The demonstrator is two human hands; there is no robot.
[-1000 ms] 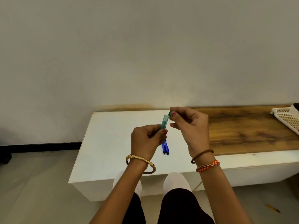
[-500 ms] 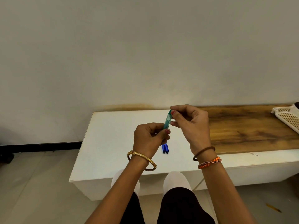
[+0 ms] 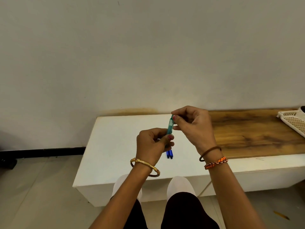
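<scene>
The left hand (image 3: pixel 151 146) is curled round the lower part of a teal pen (image 3: pixel 170 127), with the thumb pressed on its barrel; the fist hides that end. The right hand (image 3: pixel 193 128) pinches the pen's top between thumb and forefinger and covers the tip, so it cannot be told whether a cap sits there. The pen stands nearly upright in the air above the white bench (image 3: pixel 115 138). Two blue ends (image 3: pixel 169 154) show just below the left fist; whether they are held or lie on the bench is unclear. A white basket (image 3: pixel 295 120) on the wood slab (image 3: pixel 255 129) is cut off at the right edge.
</scene>
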